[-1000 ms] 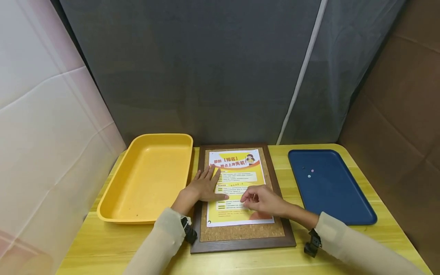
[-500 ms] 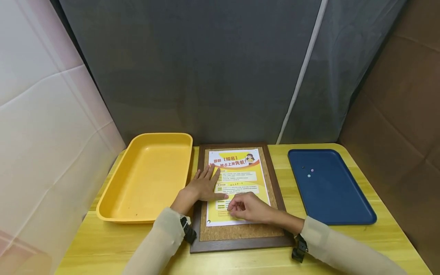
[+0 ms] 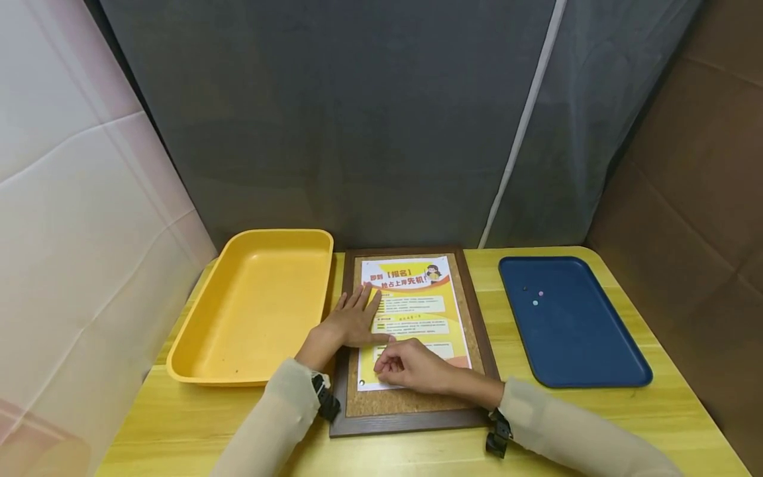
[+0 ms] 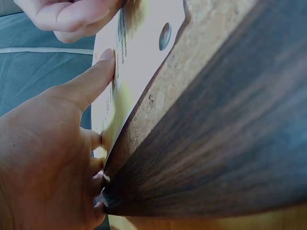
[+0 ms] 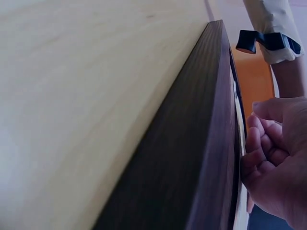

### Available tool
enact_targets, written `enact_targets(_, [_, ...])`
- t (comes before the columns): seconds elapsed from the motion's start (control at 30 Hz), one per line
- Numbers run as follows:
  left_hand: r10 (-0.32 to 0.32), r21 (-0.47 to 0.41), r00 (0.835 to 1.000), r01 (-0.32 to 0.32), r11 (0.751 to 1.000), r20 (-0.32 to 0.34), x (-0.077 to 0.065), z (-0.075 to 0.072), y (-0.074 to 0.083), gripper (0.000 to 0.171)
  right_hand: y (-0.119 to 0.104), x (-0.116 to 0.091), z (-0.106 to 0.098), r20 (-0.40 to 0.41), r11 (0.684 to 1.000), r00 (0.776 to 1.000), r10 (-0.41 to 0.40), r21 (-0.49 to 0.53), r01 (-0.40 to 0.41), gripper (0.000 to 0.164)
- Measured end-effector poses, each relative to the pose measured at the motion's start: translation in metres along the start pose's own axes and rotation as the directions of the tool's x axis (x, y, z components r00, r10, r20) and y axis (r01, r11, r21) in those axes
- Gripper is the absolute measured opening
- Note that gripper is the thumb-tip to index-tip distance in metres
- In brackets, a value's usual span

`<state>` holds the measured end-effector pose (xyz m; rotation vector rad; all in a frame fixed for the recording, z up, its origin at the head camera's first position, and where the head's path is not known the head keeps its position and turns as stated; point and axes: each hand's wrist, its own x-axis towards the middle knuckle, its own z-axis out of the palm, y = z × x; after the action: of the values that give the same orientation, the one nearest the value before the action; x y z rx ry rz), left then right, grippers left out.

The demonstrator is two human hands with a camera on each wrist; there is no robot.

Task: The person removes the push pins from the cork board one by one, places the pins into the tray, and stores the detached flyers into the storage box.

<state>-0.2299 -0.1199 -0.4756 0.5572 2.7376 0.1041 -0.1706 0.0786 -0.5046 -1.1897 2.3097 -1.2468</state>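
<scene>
Head view: right hand (image 3: 414,366) (fingers curled, grasp unclear) shifted left over poster (image 3: 424,306); left hand (image 3: 348,326) flat, spread.

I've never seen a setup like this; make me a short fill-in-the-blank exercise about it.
1. Inside its dark frame, the board under the sheet is made of ____.
2. The hand with its fingers spread over the sheet is the person's ____ one.
3. The tray is coloured ____.
4. The deeper bin is coloured ____.

Missing words: cork; left; blue; yellow.
</scene>
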Motion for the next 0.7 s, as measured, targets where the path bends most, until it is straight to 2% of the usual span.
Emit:
enact_targets(0.43, [0.004,0.003,1.0,-0.004,1.0,-0.002,0.001,0.0,0.0,0.107,-0.006,0.008,0.015,-0.048,0.996,0.999,0.016,-0.082,-0.02,0.004])
enact_targets(0.7, [0.003,0.0,1.0,-0.003,1.0,-0.005,0.0,0.0,0.001,0.107,-0.004,0.012,0.023,-0.07,0.99,0.996,0.056,-0.123,-0.064,0.004])
